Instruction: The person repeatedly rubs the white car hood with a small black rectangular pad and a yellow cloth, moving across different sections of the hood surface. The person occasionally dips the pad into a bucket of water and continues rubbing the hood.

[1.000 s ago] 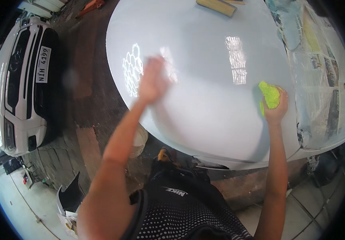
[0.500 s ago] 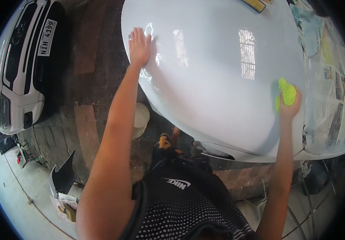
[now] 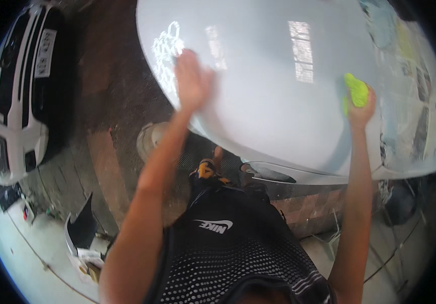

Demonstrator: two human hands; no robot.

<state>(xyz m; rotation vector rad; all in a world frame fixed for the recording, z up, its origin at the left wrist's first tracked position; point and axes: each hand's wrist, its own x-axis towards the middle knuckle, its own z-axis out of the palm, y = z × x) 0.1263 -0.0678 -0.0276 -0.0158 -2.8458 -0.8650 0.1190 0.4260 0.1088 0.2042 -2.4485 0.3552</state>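
A glossy white car hood [image 3: 258,111] spreads out in front of me, with bright reflections of lights on it. Near its left edge my left hand [image 3: 193,82] lies flat on or just over the surface, fingers stretched out and smeared by motion. It holds nothing that I can see. Over at the right side of the hood, my right hand [image 3: 363,115] grips a bunched lime-green microfiber cloth [image 3: 358,93]. Part of the cloth hangs beside the fingers; its contact with the paint is hidden.
Plastic sheeting and newspaper [image 3: 412,96] cover the car beyond the hood's right edge. A headlight [image 3: 273,174] sits below the front edge. On the floor stands a pale bucket [image 3: 149,142]. Another white car [image 3: 20,96] is parked at left, near a dark loose panel [image 3: 80,225].
My left hand has slid right and a little nearer across the hood. The right hand keeps its grip on the cloth. The view has shifted, and the yellow block at the top is out of sight.
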